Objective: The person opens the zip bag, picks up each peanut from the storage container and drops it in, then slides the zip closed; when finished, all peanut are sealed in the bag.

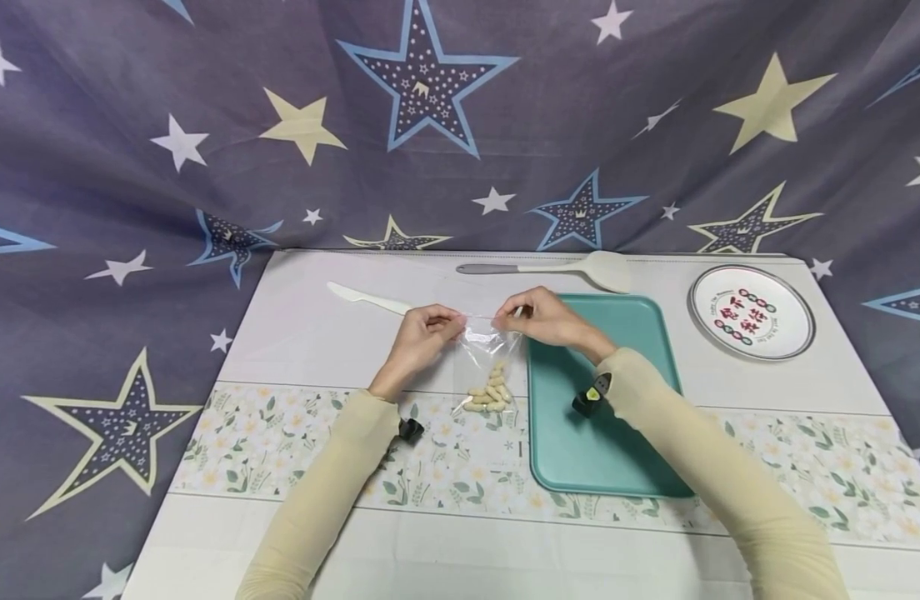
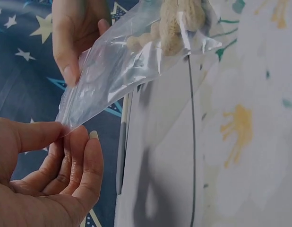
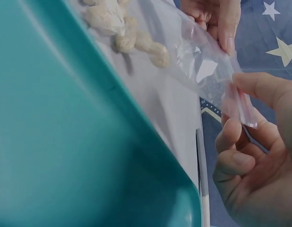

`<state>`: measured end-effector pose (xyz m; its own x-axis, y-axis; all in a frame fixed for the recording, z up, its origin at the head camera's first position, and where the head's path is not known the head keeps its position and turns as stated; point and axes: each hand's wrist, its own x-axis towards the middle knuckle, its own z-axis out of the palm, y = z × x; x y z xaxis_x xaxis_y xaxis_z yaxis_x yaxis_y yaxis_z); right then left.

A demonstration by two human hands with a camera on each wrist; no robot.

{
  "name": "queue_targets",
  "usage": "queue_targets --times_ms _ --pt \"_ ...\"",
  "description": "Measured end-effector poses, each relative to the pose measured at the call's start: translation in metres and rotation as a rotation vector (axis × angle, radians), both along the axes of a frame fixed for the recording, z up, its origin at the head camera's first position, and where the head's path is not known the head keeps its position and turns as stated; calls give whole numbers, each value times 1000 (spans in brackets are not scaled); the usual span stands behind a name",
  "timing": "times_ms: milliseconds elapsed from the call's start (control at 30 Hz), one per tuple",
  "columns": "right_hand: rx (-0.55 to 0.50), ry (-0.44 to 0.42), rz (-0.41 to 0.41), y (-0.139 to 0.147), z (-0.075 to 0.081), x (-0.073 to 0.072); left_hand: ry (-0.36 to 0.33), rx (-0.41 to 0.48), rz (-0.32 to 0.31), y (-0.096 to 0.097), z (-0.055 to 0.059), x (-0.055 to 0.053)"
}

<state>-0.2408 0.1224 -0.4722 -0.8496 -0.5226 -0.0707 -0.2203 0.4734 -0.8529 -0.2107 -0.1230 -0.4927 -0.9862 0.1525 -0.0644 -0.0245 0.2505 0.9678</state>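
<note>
A clear zip-lock bag [image 1: 481,354] with several unshelled peanuts [image 1: 490,400] gathered at its bottom hangs between both hands. My left hand [image 1: 424,340] pinches the bag's top edge at its left corner, thumb against finger. At the other end of the same edge, my right hand [image 1: 541,317] pinches the strip between thumb and fingers. The left wrist view shows the peanuts [image 2: 174,28] through the plastic and the left fingertips on the seal. In the right wrist view the right thumb presses the seal strip of the bag [image 3: 217,75].
A teal tray [image 1: 602,450] lies under the right forearm, close beside the bag. Behind it rests a spatula [image 1: 557,267] with a grey handle. A white plastic knife [image 1: 366,297] is beyond the left hand. A round plate [image 1: 752,312] with red lettering sits at the right.
</note>
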Motion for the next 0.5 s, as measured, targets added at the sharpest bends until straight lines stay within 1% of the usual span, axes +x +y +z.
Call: queue_targets --times_ms 133,300,500 --pt "-20 1 8 -5 0 0 6 -7 -11 3 -1 1" --pt "-25 -1 18 -10 -1 0 10 -21 -23 7 1 3" --pt "-30 3 17 -13 -2 1 3 -16 -19 9 0 4"
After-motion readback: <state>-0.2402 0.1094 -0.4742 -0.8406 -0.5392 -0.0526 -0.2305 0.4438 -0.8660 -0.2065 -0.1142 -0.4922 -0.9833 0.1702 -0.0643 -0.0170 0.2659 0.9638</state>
